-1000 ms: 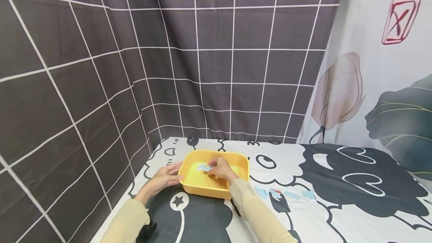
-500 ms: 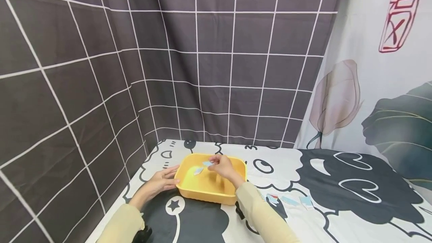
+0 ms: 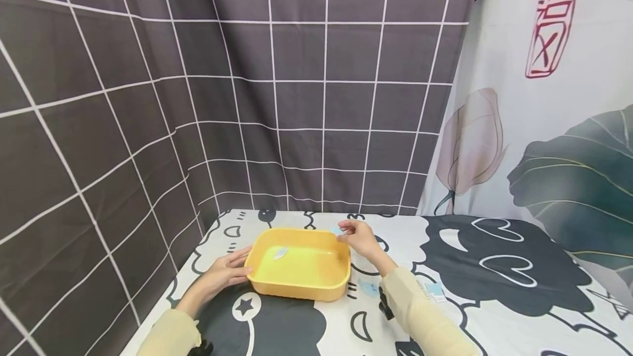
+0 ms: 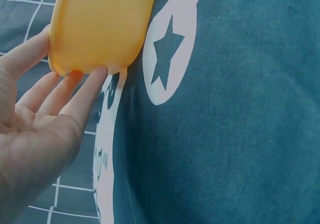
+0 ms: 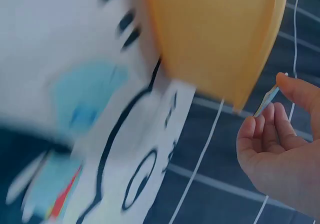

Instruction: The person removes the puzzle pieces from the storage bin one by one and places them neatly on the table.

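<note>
The yellow plastic basin (image 3: 296,290) stands on the patterned cloth. My left hand (image 3: 221,276) rests its fingertips and thumb against the basin's left end; the left wrist view shows the fairly straight fingers (image 4: 85,96) touching that end. My right hand (image 3: 362,240) is just beyond the basin's back right corner. Between its thumb and fingers it pinches a thin light blue card piece (image 5: 266,100), seen nearly edge-on in the right wrist view. One small pale card piece (image 3: 281,253) lies inside the basin, towards the left.
Right of the basin, a light blue card piece (image 3: 368,288) lies on the cloth. Another light blue piece (image 3: 435,291) lies beyond the right sleeve (image 3: 425,312). A piece with a red stripe (image 5: 62,194) shows in the right wrist view. Grid-patterned dark curtains (image 3: 296,103) hang behind.
My right hand lifts the card piece out of the basin and carries it right, past the rim. The left hand stays at the basin's left end. The head view shifts slightly.
</note>
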Action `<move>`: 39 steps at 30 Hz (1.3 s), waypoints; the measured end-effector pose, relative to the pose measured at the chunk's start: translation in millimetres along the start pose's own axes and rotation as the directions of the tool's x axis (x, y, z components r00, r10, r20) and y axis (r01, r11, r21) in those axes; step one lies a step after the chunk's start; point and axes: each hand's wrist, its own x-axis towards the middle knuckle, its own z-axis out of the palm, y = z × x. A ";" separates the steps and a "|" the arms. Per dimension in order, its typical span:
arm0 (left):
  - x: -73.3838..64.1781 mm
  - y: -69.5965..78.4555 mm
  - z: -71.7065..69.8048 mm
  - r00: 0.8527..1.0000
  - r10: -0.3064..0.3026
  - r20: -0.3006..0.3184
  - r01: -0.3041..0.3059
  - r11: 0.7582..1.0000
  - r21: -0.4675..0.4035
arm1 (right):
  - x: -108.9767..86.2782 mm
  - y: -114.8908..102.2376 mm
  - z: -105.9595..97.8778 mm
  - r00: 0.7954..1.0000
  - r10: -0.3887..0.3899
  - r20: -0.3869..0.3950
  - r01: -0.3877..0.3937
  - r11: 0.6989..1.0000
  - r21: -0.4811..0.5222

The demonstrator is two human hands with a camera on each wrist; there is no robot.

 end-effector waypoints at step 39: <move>1.4 8.6 -1.3 1.000 -0.019 -0.009 0.020 0.999 0.037 | -66.4 94.4 -162.1 0.984 0.149 -0.099 -0.170 0.952 -0.254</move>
